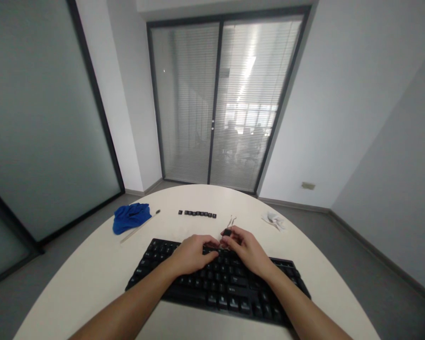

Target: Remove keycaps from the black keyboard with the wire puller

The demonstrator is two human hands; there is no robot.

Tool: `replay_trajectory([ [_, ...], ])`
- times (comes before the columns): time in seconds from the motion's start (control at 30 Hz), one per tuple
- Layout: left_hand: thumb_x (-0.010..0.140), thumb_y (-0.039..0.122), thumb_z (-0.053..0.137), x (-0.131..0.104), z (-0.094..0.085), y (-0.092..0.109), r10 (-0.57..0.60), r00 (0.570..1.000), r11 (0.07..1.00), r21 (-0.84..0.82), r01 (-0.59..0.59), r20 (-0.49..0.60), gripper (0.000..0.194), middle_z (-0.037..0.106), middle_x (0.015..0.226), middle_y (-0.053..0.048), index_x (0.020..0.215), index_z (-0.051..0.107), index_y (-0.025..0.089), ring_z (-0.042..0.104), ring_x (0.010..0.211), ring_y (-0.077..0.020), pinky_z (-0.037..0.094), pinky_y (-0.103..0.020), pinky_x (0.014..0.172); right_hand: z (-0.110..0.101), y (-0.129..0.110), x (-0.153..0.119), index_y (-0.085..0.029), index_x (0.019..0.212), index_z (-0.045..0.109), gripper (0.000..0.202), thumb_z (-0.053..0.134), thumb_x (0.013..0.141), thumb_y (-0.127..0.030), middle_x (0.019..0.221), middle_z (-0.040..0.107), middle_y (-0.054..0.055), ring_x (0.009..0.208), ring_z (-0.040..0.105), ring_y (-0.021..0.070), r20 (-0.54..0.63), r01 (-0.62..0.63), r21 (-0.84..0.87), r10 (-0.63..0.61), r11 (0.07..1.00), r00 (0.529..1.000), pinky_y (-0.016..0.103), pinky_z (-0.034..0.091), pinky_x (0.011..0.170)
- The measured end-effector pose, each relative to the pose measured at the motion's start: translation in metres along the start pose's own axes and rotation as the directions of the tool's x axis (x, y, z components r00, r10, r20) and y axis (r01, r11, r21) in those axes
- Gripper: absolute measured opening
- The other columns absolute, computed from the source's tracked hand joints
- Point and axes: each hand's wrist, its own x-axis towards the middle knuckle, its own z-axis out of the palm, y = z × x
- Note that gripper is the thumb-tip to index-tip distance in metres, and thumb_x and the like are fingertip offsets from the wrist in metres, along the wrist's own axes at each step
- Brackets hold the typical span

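A black keyboard point(230, 290) lies on the pale round table under both forearms. My left hand point(195, 254) rests on its upper middle, fingers bent toward the back edge and thumb on the keys; whether it grips anything is hidden. Close beside it, my right hand point(246, 246) is closed on a small black keycap point(227, 232) above the keyboard's back edge. A thin wire tool point(231, 220) sticks up behind the right fingers; its lower part is hidden. Several loose keycaps point(200, 214) form a row behind the keyboard, with one a little apart at the left end.
On the table point(81, 274), a blue cloth point(131, 217) lies at the back left beside a long brush point(140, 226) with a dark tip. A crumpled white cloth or tissue point(274, 220) sits at the back right. Glass doors point(212, 104) with blinds stand beyond.
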Motion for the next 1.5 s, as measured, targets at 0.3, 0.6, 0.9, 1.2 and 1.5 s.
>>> replay_trajectory([
  [0.3, 0.084, 0.029, 0.058, 0.0018, 0.0002, -0.0045, 0.038, 0.999, 0.998, -0.06, -0.036, 0.033, 0.029, 0.071, 0.111, -0.002, 0.11, 0.069, 0.025, 0.064, 0.104, -0.02, 0.045, -0.03, 0.095, 0.0025, 0.0005, -0.0059, -0.02, 0.084, 0.062, 0.025, 0.053, 0.091, -0.042, 0.067, 0.059, -0.001, 0.064, 0.053, 0.0152, -0.017, 0.037, -0.102, -0.039, 0.994, 0.999, 0.025, 0.04, 0.06],
  [0.6, 0.083, 0.038, 0.06, 0.0039, -0.0004, -0.0024, -0.018, 0.997, 0.999, -0.049, 0.022, 0.074, 0.032, 0.071, 0.114, -0.002, 0.111, 0.07, 0.025, 0.063, 0.107, -0.0232, 0.044, -0.033, 0.096, 0.0026, 0.0035, -0.0045, -0.02, 0.094, 0.06, 0.035, 0.058, 0.084, -0.054, 0.082, 0.07, 0.004, 0.077, 0.067, 0.0197, -0.033, -0.077, 0.31, 0.092, 0.948, 0.995, 0.033, 0.053, 0.076],
  [0.9, 0.082, 0.039, 0.062, 0.0021, 0.0016, -0.0007, -0.018, 1.0, 0.997, -0.081, 0.017, -0.005, 0.03, 0.073, 0.107, -0.003, 0.106, 0.071, 0.023, 0.065, 0.099, -0.0224, 0.046, -0.03, 0.091, 0.0056, 0.006, -0.0028, -0.019, 0.096, 0.059, 0.032, 0.061, 0.085, -0.048, 0.087, 0.072, 0.006, 0.083, 0.069, 0.0201, 0.001, -0.064, 0.39, 0.069, 0.919, 0.998, 0.034, 0.053, 0.081],
  [1.2, 0.086, 0.033, 0.059, 0.0036, 0.0028, 0.0017, -0.004, 0.998, 0.985, -0.171, -0.006, -0.058, 0.023, 0.073, 0.1, -0.003, 0.102, 0.068, 0.02, 0.066, 0.09, -0.018, 0.048, -0.027, 0.083, 0.0052, 0.0059, -0.0029, -0.017, 0.095, 0.062, 0.029, 0.058, 0.088, -0.046, 0.088, 0.071, 0.005, 0.085, 0.067, 0.0187, 0.0, 0.0, 0.274, 0.0, 0.962, 1.0, 0.031, 0.05, 0.082],
  [1.5, 0.088, 0.036, 0.054, 0.0076, 0.0012, -0.0021, -0.016, 0.997, 0.947, -0.32, -0.007, -0.071, 0.029, 0.073, 0.1, -0.007, 0.104, 0.067, 0.016, 0.066, 0.092, -0.021, 0.049, -0.032, 0.085, 0.0034, 0.0015, -0.0036, -0.017, 0.093, 0.062, 0.025, 0.054, 0.092, -0.041, 0.091, 0.07, 0.005, 0.087, 0.064, 0.0183, 0.037, 0.049, 0.255, -0.061, 0.966, 0.997, 0.031, 0.048, 0.083],
])
